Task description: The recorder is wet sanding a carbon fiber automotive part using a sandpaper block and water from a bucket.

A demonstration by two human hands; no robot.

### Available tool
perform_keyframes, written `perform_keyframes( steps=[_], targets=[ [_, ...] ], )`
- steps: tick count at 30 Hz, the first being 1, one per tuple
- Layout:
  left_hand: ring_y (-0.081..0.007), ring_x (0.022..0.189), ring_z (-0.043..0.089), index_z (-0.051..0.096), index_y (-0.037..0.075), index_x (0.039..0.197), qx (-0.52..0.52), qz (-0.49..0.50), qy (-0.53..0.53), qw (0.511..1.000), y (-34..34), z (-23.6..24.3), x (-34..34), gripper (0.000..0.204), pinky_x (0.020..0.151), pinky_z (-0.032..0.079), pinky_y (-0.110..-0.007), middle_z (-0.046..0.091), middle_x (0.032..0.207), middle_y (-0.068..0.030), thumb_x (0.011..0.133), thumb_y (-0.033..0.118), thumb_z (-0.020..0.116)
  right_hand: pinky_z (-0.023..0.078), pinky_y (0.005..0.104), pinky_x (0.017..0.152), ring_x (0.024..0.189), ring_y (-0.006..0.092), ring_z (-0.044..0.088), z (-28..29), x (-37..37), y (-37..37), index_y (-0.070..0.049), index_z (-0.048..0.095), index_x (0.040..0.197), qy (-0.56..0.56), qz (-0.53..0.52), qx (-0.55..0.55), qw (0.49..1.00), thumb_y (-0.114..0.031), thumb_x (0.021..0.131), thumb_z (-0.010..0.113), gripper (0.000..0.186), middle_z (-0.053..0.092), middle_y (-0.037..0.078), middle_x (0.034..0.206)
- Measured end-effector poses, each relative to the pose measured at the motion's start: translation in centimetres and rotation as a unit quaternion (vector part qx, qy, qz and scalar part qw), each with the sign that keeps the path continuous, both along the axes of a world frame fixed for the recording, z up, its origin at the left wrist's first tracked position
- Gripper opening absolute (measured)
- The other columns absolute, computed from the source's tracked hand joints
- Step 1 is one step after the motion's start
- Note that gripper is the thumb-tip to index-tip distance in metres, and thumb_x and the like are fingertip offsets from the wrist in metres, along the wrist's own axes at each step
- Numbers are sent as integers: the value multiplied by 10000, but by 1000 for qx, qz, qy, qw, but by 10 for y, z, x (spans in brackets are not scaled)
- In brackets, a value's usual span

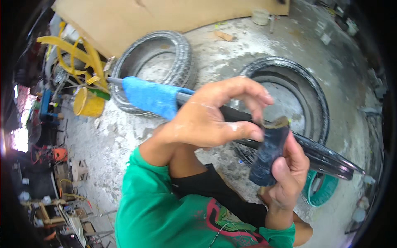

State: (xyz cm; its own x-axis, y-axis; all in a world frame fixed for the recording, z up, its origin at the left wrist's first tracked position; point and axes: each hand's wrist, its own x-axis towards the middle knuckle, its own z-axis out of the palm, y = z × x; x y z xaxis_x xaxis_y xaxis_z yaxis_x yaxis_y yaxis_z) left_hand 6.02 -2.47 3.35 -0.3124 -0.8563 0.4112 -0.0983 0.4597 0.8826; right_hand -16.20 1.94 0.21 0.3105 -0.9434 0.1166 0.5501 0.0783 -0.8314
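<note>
My right hand grips a short, dark rubber piece, thumb in front and fingers behind. The piece stands upright, slightly tilted, with a curved tan edge at its top. Close by its upper left side is my left hand, fingers curved and apart; the thumb tip overlaps the piece's edge, and whether it touches is unclear. Behind both hands a long, glossy black bar-like thing runs across my lap. A blue cloth is draped over its left part.
Two tires lie on the stained concrete floor: a left tire and a right tire. At far left are a yellow bucket and yellow strips. A green basin sits at right, a wooden board at the back.
</note>
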Motion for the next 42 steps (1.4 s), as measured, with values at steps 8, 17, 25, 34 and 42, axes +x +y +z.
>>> perform_keyframes(
  steps=[8, 17, 25, 34, 42],
  targets=[
    [-154, 903, 695, 661, 17, 1092, -11, -30, 95, 995, -1, -13, -11, 301, 864, 546, -320, 718, 987, -92, 821, 52, 788, 409, 374, 1088, 1266, 293, 560, -4, -3, 12, 107, 426, 1460, 309, -190, -194, 912, -71, 999, 570, 514, 552, 240, 1388],
    [-159, 939, 683, 725, 16, 1049, 53, 5, 147, 988, 6, -8, 0, 301, 902, 514, -314, 735, 1003, -89, 783, 94, 842, 367, 389, 1139, 1373, 308, 462, 7, 19, -3, 76, 401, 1489, 369, -179, -344, 845, -14, 1033, 488, 473, 416, 228, 1500],
    [-242, 970, 696, 663, 46, 1071, -11, 2, 134, 991, -1, -17, 16, 356, 1177, 305, -494, 732, 1036, -153, 770, 94, 848, 517, 374, 925, 1018, 305, 670, 16, 18, -20, 72, 613, 1319, 276, -115, -339, 892, -43, 849, 728, 498, 680, 211, 1137],
    [-320, 1171, 648, 450, -107, 1382, -172, 74, -81, 979, -12, -14, 3, 1052, 1121, 399, -481, 610, 1323, -228, 644, 471, 926, 554, 412, 840, 957, 355, 664, 59, -61, -34, -11, 678, 1237, 474, -166, -517, 693, -29, 797, 784, 452, 690, 207, 1043],
    [-305, 891, 698, 656, 31, 1197, -204, 79, -470, 855, -2, -7, -22, 936, 827, 518, -411, 712, 1039, -124, 548, 696, 765, 513, 370, 683, 841, 262, 633, 43, -109, -12, -175, 732, 1129, 683, -41, -529, 502, -132, 749, 808, 390, 694, 91, 1023]
  ],
)
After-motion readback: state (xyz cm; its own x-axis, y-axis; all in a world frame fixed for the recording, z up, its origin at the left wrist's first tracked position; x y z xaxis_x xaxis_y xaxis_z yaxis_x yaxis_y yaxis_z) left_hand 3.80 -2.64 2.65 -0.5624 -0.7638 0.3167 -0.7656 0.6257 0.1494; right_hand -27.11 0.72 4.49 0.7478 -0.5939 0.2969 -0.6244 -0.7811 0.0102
